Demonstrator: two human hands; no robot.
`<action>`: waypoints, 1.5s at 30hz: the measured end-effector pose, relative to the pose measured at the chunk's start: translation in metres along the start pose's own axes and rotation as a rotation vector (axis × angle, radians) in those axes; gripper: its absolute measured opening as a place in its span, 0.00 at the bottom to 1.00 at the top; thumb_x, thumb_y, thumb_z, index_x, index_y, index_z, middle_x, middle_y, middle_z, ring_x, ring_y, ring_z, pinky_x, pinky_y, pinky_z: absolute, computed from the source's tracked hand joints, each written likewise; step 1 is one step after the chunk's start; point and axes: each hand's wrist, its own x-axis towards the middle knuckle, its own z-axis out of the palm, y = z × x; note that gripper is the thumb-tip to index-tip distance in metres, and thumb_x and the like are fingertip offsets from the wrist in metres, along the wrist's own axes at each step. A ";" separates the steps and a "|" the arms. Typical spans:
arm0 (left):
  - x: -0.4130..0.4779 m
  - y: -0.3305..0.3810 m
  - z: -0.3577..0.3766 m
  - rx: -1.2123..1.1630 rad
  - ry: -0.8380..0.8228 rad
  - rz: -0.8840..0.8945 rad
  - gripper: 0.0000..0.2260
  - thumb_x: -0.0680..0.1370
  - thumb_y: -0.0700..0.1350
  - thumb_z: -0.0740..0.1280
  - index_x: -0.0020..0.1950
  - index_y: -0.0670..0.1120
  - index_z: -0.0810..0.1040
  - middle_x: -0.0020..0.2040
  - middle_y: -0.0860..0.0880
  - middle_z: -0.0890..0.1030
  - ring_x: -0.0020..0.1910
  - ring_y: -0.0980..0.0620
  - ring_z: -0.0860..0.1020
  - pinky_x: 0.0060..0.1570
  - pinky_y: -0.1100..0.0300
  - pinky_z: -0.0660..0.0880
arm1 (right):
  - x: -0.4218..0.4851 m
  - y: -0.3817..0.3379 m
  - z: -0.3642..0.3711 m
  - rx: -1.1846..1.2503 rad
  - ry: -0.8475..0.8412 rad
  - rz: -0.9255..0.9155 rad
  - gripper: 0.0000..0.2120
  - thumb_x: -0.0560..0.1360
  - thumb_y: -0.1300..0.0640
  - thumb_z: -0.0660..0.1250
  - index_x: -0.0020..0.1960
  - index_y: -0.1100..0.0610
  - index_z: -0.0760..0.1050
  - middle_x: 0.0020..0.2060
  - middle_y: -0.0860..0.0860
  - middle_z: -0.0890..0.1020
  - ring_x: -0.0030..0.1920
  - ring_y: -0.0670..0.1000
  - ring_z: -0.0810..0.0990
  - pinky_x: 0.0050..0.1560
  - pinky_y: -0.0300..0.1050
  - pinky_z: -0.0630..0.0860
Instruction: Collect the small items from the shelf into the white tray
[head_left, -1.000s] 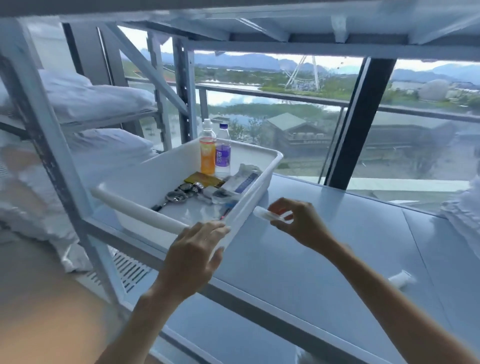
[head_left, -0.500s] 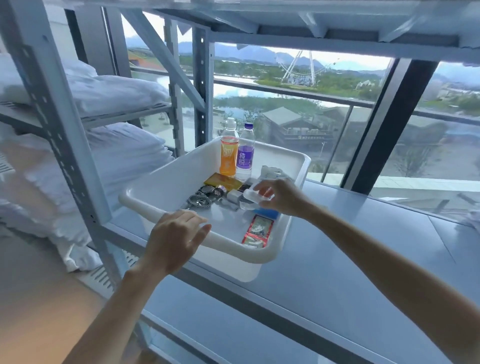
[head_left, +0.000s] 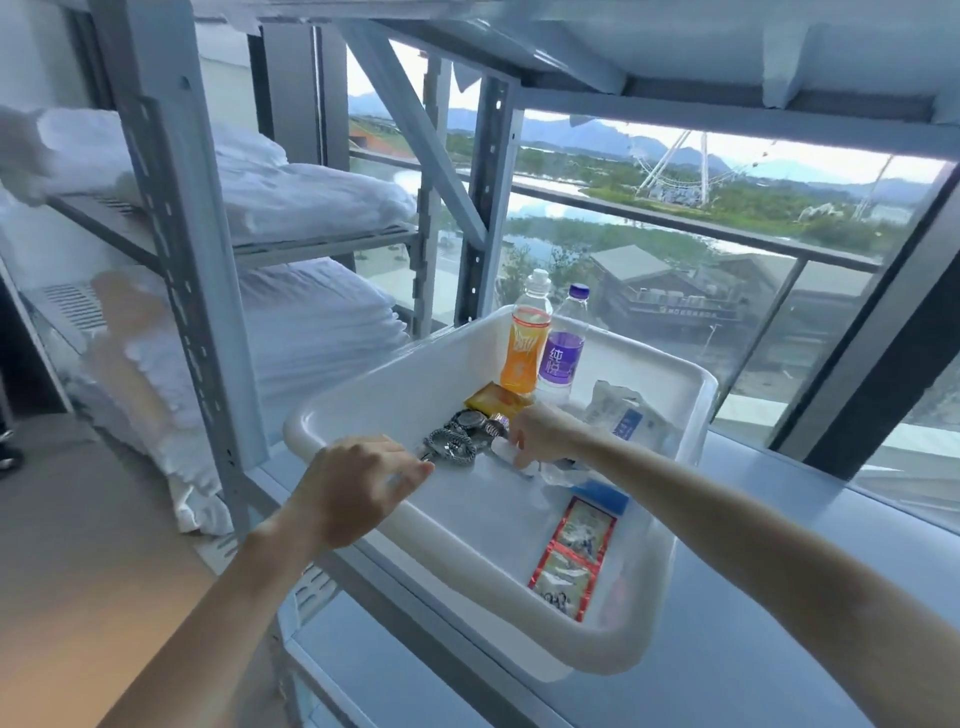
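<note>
The left hand (head_left: 358, 488) is laid over the near-left rim of the white tray (head_left: 693, 410), with its fingers curled on that rim, so the tray is steadied on the shelf (head_left: 779, 597). This hold is best kept firm, since the tray's near corner seems to reach past the shelf's front edge. Inside the tray, just right of the watches (head_left: 457, 444), the right hand (head_left: 543, 436) is lowered with its fingers bent down around a small white item (head_left: 505, 451), which is pinched close to the tray floor. The item is best released low and onto the bare floor between the watches and the blue packet (head_left: 600, 493), so that nothing is knocked and the two bottles (head_left: 543, 358) behind are left standing. The hand is then best drawn straight up and clear.

The left thumb is hidden behind the rim. What the white item is cannot be made out, as most of it is covered by the right fingers, and whether it already touches the floor cannot be told. Crumpled clear wrapping under the right wrist is blurred. The right end of the shelf is cut off, so it cannot be told whether items remain there.
</note>
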 end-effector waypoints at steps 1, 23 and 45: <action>0.000 0.000 0.001 0.008 0.012 -0.001 0.32 0.73 0.65 0.41 0.48 0.52 0.81 0.46 0.57 0.82 0.50 0.57 0.77 0.49 0.60 0.70 | 0.008 -0.003 0.002 -0.016 -0.015 0.011 0.10 0.70 0.59 0.69 0.49 0.63 0.79 0.42 0.57 0.79 0.40 0.53 0.75 0.36 0.44 0.73; 0.002 0.000 -0.001 -0.084 -0.114 0.087 0.33 0.68 0.70 0.40 0.55 0.59 0.78 0.52 0.63 0.80 0.51 0.59 0.78 0.48 0.60 0.71 | 0.007 0.000 -0.003 0.114 0.194 0.107 0.12 0.71 0.53 0.71 0.54 0.52 0.79 0.44 0.49 0.81 0.40 0.49 0.79 0.34 0.40 0.74; -0.026 0.282 0.132 -0.174 -0.412 0.836 0.29 0.79 0.61 0.52 0.75 0.48 0.56 0.76 0.51 0.58 0.75 0.53 0.55 0.72 0.58 0.54 | -0.423 0.142 0.111 0.371 0.356 0.940 0.08 0.73 0.61 0.66 0.51 0.56 0.81 0.50 0.55 0.78 0.52 0.53 0.79 0.56 0.46 0.74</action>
